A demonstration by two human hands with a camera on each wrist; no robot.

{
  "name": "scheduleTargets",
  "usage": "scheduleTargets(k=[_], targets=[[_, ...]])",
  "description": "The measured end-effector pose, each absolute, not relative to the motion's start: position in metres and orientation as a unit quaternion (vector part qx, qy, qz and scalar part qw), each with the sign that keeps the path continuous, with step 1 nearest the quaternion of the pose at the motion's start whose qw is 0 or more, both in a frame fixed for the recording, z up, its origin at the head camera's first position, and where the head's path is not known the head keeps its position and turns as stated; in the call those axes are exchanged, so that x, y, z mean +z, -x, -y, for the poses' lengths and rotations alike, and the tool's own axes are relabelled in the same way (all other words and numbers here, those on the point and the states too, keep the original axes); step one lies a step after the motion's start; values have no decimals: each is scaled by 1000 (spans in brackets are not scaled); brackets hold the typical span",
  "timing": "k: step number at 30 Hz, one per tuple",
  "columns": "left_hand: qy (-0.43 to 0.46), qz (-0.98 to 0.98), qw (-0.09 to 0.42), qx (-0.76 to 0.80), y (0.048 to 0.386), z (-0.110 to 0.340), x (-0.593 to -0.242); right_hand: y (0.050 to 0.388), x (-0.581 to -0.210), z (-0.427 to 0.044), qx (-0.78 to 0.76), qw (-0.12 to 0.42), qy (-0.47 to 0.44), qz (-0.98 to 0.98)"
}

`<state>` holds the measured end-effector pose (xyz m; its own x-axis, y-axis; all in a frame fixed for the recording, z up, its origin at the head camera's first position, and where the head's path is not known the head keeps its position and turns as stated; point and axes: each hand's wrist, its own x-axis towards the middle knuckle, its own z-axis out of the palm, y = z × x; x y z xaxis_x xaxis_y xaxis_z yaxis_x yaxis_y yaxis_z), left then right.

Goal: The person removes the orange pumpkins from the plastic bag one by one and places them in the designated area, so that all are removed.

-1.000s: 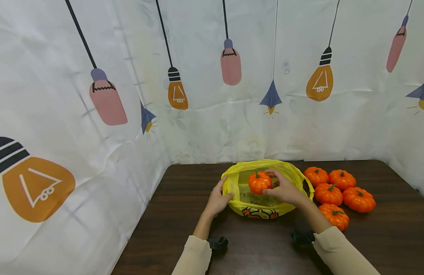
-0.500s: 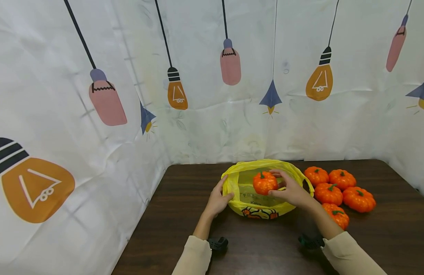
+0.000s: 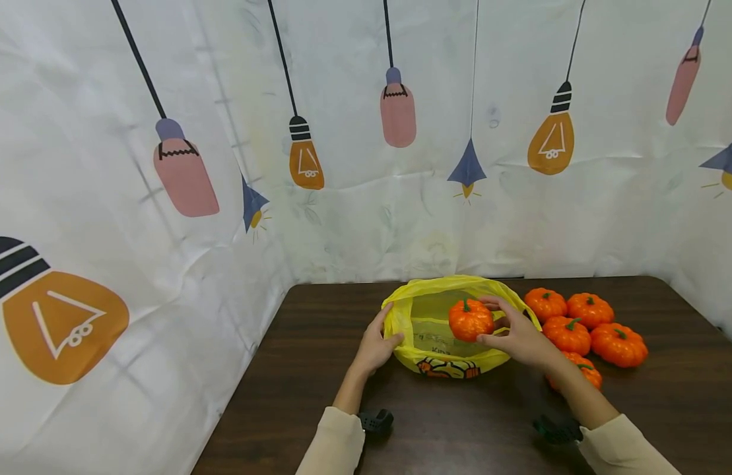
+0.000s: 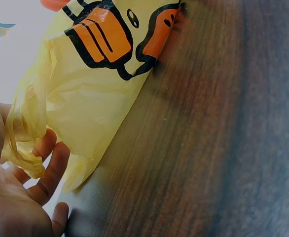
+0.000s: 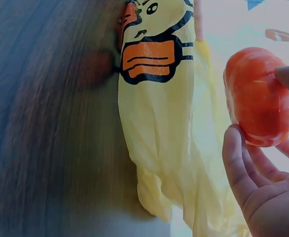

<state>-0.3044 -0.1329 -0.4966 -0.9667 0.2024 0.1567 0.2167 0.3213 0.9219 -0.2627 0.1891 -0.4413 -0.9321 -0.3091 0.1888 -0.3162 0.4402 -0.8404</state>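
A yellow plastic bag [image 3: 439, 286] with an orange and black cartoon print stands on the table, its mouth spread wide. At its left side my left hand [image 3: 371, 348] grips the rim; in the left wrist view the fingers [image 4: 54, 168] curl round the bunched bag handle [image 4: 28, 133]. Over the bag's mouth, toward its right side, my right hand [image 3: 519, 338] holds a small orange pumpkin [image 3: 470, 320] with a green stem. Thumb and fingers pinch the pumpkin [image 5: 258, 98] from its sides in the right wrist view. How far below the rim it sits I cannot tell.
Several more orange pumpkins [image 3: 618, 345] cluster on the table right of the bag; my right forearm partly covers the nearest one [image 3: 584, 371]. The dark wooden table [image 3: 449, 429] ends at a white printed wall sheet [image 3: 366, 224] behind and on the left.
My right hand and the pumpkin in it have shifted right and slightly nearer across the bag's mouth. The left hand and the bag have stayed in place.
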Motion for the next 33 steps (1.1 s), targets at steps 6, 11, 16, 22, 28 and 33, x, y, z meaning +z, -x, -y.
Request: scheduleTargets(k=[6,11,16,22,28,33], targets=[[125,812,4,-571,294,130,-481,252,-439,-198,499,13,-185,847],[118,815,8,-567,286,129,-473,245,-440,-208,498,12,-172,850],[117,820,11,-560,295,131,-485,234,-438,-221,511,9,-169,843],[128,821,4,-556,306,136,-498,223,-439,-235,499,27,-166,850],[129,818,7,-560,306,134,-498,214,-438,-250,477,54,-164,862],[129,815,11,-565,305,133,-498,206,-437,-260,469,69,-163,865]])
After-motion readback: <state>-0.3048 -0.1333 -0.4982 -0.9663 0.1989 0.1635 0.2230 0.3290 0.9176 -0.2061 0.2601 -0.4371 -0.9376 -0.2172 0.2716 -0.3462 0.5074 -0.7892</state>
